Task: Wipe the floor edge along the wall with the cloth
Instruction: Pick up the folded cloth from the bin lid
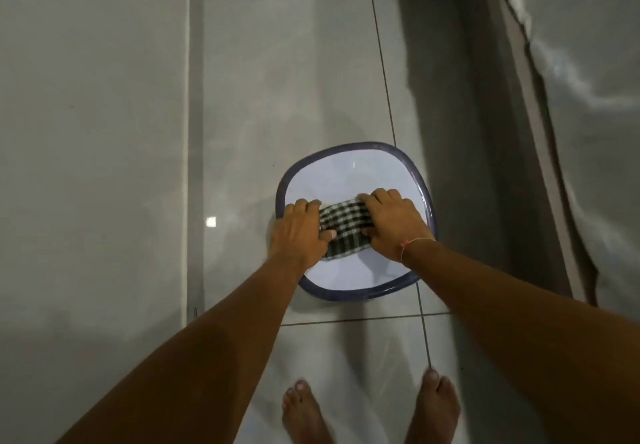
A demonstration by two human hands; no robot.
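- My left hand point(300, 232) and my right hand point(391, 223) each have fingers curled tight round one end of the checked cloth point(341, 227), which is bunched into a roll between them, over the basin point(353, 147).
- The basin is pale inside with a dark blue rim and sits on the tiled floor point(311, 79), near the wall point(86, 114) on my left. I cannot tell whether there is water in it.
- Risk: if the cloth is wet and I carry it off heavy, I judge it would drip across the glossy tiles and leave streaks rather than a clean edge.
- Risk: my bare feet point(370, 412) stand just behind the basin on shiny tile; any spill there could make me slip.
- Risk: leaning my weight on the rim while I squeeze could tip the basin toward me.
- Risk: the floor edge point(195, 173) where tile meets wall is narrow; a fat roll of cloth would likely skip the corner unless I fold it flatter.
- Count: one cloth, one basin, two hands, two feet.
- Count: one thin string bracelet point(414, 242) on my right wrist, and one draped plastic sheet point(595, 97) along my right side.
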